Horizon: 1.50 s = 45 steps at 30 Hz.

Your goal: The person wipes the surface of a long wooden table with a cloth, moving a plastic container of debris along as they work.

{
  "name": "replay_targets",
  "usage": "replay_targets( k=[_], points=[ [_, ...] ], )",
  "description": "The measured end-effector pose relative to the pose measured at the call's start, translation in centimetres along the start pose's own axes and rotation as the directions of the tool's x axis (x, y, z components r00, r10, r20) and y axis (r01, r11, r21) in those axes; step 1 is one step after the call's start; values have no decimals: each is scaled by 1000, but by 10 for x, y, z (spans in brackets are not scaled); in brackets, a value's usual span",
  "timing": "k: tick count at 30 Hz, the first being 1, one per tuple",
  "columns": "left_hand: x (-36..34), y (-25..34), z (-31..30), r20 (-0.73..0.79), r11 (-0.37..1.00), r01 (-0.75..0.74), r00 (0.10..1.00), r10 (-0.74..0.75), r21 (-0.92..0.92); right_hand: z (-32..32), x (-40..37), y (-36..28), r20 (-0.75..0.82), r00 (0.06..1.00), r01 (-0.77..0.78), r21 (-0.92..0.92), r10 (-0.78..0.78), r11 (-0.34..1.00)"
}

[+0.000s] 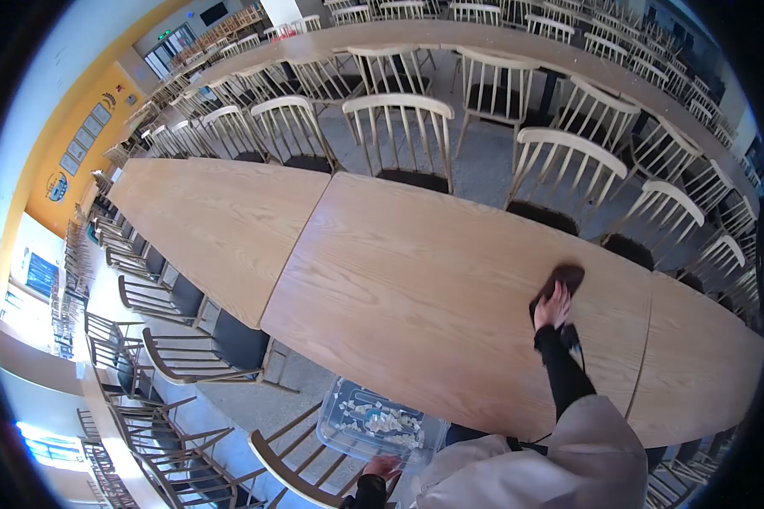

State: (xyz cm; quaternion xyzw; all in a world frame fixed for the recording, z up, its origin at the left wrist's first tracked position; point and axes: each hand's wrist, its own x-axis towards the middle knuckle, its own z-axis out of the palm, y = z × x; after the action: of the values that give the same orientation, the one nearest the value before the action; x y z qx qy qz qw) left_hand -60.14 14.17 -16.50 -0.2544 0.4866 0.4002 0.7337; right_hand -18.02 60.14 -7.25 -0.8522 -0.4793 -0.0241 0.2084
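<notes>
My right hand [553, 307] presses a dark brown cloth [566, 276] against the wooden tabletop [433, 280], its fingers over the cloth's near part. The cloth looks bunched and slightly blurred. Low in the view, my left hand [384, 467] is at the near rim of a clear plastic bin [335, 437], fingers curled at the edge. White scraps [382, 422] and something bluish lie inside the bin. It is beside my body at the table's near edge, and part of it is hidden by my clothing.
Wooden chairs with dark seats line the table's far side, such as one chair [399, 127] opposite me. Another chair [301, 462] stands close by my left hand. A seam divides the tabletop from a neighbouring table [221, 204]. A long curved-looking table [450, 36] runs behind.
</notes>
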Motion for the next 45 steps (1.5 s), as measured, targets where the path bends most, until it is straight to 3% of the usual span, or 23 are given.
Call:
replay_targets(
  k=[2, 3, 5, 8, 9, 10, 12, 13, 14, 18, 21, 23, 27, 29, 30, 32, 33, 34, 35, 36, 38, 40, 45],
  points=[
    [6, -18, -25, -76, 973, -54, 995, 72, 223, 26, 40, -30, 2, 999, 52, 21, -52, 998],
    [-35, -13, 22, -171, 994, -52, 983, 67, 92, 32, 55, -49, 32, 998, 49, 25, -50, 999],
    [-51, -19, 43, -219, 991, -88, 970, 107, 96, 51, 82, -78, 54, 996, 74, 47, -76, 996],
    [-45, -26, 18, -275, 984, -114, 950, 149, 137, 70, 102, -115, 60, 981, 177, 98, -183, 979],
    [-29, -38, -13, -63, 807, -302, 921, 384, 507, 73, 105, -125, 72, 969, 227, 126, -237, 966],
    [-23, -46, -30, 224, 466, -475, 839, 496, 746, 78, 109, -133, 79, 954, 276, 154, -290, 949],
    [-30, -40, -13, 137, 584, -422, 873, 468, 694, 91, 111, -146, 2, 893, 436, 247, -450, 866],
    [-40, -31, 9, -83, 902, -270, 946, 314, 339, 91, 106, -154, -2, 851, 499, 312, -525, 809],
    [-48, -24, 30, -207, 988, -94, 976, 68, -121, 91, 99, -162, -11, 804, 555, 375, -595, 743],
    [-46, -21, 43, -239, 983, -163, 954, 180, 89, 59, 28, -202, -93, 603, 688, 563, -792, 458],
    [-32, -21, 28, -157, 995, -92, 983, 95, 28, 11, -48, -218, 1, 432, 681, 656, -902, 326],
    [-28, -22, 32, -234, 976, -100, 961, 145, 195, -10, -105, -209, 35, 292, 661, 715, -956, 228],
    [-23, -25, 25, -164, 988, -117, 978, 132, 98, -24, -203, -168, 68, 119, 549, 827, -991, 123],
    [-26, -20, 17, 63, 995, -69, 995, 73, -69, -35, -228, -157, 95, 13, 497, 863, -995, 89],
    [-27, -23, 20, 70, 995, -70, 995, 75, -70, -37, -231, -151, 98, -44, 478, 876, -994, 65],
    [-38, -20, 44, -183, 982, -96, 975, 125, 160, -40, -222, -148, 20, -35, 421, 907, -999, 3],
    [-21, -22, 24, -173, 982, -101, 976, 128, 161, -36, -211, -150, -1, -26, 345, 938, -1000, -10],
    [8, -26, -15, -40, 935, -117, 990, 138, 334, -35, -198, -154, -21, -17, 264, 964, -1000, -25],
    [23, -29, -38, 89, 858, -150, 989, 122, 492, -34, -179, -159, -76, 114, 301, 953, -991, -39],
    [14, -26, -27, 91, 858, -151, 988, 122, 491, -40, -156, -163, 22, 260, 246, 965, -965, 88],
    [-11, -14, 10, -58, 993, -51, 997, 57, 107, -33, -109, -161, 105, 577, 118, 971, -810, 210],
    [-12, -11, 15, -82, 998, -33, 996, 38, 60, -16, -49, -146, 63, 757, 182, 936, -651, 302],
    [0, -16, 6, -54, 992, -97, 993, 102, 82, 59, 79, -61, -105, 919, 365, 589, -380, 721]
  ],
)
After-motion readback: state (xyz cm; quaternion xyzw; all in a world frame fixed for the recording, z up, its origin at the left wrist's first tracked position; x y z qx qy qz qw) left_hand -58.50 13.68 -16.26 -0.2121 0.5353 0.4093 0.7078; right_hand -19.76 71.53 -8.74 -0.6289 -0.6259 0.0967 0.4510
